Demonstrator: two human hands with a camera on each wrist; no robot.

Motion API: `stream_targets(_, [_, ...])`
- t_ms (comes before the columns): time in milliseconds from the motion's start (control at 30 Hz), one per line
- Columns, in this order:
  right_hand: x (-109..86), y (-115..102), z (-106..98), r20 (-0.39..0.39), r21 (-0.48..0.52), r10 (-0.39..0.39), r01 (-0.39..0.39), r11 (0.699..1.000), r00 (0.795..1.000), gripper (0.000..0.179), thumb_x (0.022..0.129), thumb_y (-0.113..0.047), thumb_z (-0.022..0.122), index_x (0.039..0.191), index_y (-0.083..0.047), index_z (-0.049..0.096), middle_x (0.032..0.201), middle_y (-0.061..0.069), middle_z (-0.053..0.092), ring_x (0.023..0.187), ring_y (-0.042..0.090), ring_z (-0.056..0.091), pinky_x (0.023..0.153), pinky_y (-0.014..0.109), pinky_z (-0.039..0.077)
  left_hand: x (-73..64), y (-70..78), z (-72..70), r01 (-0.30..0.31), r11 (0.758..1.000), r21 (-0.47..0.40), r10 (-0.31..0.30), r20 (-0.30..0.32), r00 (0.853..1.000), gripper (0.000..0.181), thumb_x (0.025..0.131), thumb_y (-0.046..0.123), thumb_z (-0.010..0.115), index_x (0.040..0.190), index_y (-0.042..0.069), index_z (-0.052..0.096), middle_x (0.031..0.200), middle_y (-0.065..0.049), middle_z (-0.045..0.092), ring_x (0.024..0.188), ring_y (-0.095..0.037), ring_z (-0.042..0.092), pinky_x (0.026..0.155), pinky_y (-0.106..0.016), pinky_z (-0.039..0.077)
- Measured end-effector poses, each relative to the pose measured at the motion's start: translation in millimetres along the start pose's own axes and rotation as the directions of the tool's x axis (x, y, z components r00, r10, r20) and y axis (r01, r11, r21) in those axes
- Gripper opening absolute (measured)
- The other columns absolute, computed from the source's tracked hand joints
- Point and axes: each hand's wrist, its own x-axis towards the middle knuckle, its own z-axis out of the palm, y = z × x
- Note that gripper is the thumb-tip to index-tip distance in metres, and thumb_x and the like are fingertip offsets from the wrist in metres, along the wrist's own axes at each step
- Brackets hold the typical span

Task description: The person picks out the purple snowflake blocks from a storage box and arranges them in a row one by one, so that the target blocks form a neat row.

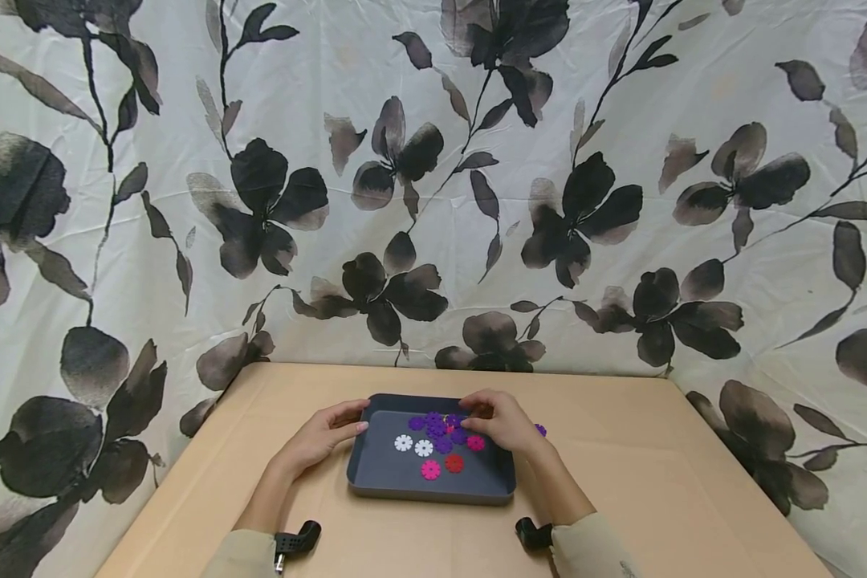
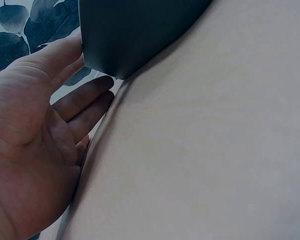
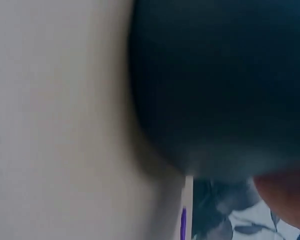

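Fingers (image 2: 85, 111) loose, left hand (image 1: 318, 440) touches your rectangular grey tray (image 1: 470, 485). Right hand (image 1: 502, 419), hold unclear, likely picks notched purple discs (image 1: 443, 444); pinch lightly.

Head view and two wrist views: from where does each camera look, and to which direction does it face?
Head: worn on the head, facing forward and down at the tray; left hand, right hand and both sleeves show.
Left wrist: on that wrist, facing the tray's outer wall and the tabletop; left palm and fingers show.
Right wrist: on that wrist, facing the tray's blurred outer side; only a bit of the right hand shows.
Shared by head and left wrist: tray, left hand, flowered cloth.
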Motion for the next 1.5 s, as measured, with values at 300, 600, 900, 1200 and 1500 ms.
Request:
stream_targets(300, [15.8,-7.5,23.2,0.094,-0.055,-0.011,0.016,0.998,0.995,0.029,0.092,-0.008,0.079,0.119,0.0,0.074,0.112,0.017,0.073,0.089,0.016,0.064,0.077,0.023,0.054,0.4,1.1,0.0,-0.001,1.0,0.014,0.001,-0.003,1.0,0.06,0.098,0.032,0.074,0.151,0.011,0.054,0.155,-0.014,0.055,0.145,-0.035,0.05,0.121,-0.053,0.039])
stream_targets(600, [25.3,-2.6,37.1,0.141,-0.113,-0.017,0.033,0.993,0.99,0.027,0.09,-0.004,0.08,0.116,0.001,0.075,0.108,0.015,0.073,0.086,0.016,0.063,0.07,0.023,0.052,0.0,-1.2,0.4,-0.005,1.0,0.016,0.005,0.0,1.0,0.06,0.098,0.032,0.074,0.151,0.01,0.054,0.155,-0.013,0.054,0.146,-0.035,0.049,0.122,-0.053,0.037])
stream_targets(900, [31.2,-0.2,43.0,0.129,-0.177,0.023,0.0,0.984,0.991,0.023,0.092,-0.008,0.079,0.114,-0.003,0.076,0.101,0.011,0.071,0.08,0.014,0.057,0.066,0.025,0.048,0.3,0.0,0.0,0.001,1.0,0.013,-0.001,-0.007,1.0,0.061,0.097,0.033,0.074,0.151,0.011,0.054,0.156,-0.013,0.054,0.146,-0.035,0.049,0.122,-0.054,0.038])
stream_targets(1200, [31.5,1.6,45.4,0.139,-0.217,0.018,0.013,0.976,0.99,0.02,0.091,-0.008,0.08,0.11,-0.004,0.076,0.102,0.011,0.07,0.077,0.011,0.054,0.066,0.023,0.047,0.6,-0.8,1.0,0.0,1.0,0.008,0.0,-0.002,1.0,0.062,0.098,0.032,0.074,0.151,0.009,0.054,0.156,-0.014,0.054,0.146,-0.035,0.049,0.122,-0.053,0.037])
stream_targets(1500, [31.0,0.1,46.2,0.123,-0.201,0.023,0.002,0.98,0.992,0.016,0.089,-0.006,0.081,0.104,-0.007,0.075,0.095,0.007,0.066,0.075,0.009,0.053,0.063,0.022,0.047,1.8,-1.0,0.8,0.005,1.0,0.014,-0.005,-0.003,1.0,0.062,0.097,0.033,0.074,0.151,0.011,0.054,0.156,-0.013,0.054,0.146,-0.035,0.049,0.121,-0.053,0.038])
